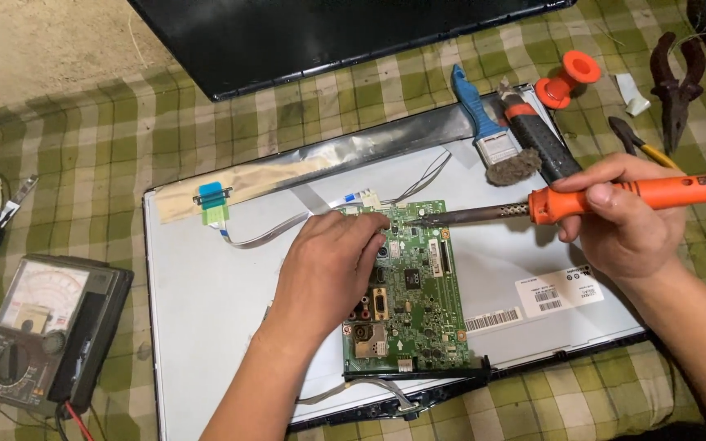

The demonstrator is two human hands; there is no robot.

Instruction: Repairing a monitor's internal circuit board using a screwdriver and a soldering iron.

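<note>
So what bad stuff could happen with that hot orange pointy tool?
The soldering iron tip sits very close to the left hand fingers on the green circuit board, so a burn seems possible. A slip of the right hand could also scorch nearby parts or the thin white flat cable.

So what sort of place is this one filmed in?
Probably an informal electronics repair spot. The right hand holds an orange soldering iron to a green circuit board; an analogue multimeter and pliers lie on a checked cloth.
</note>
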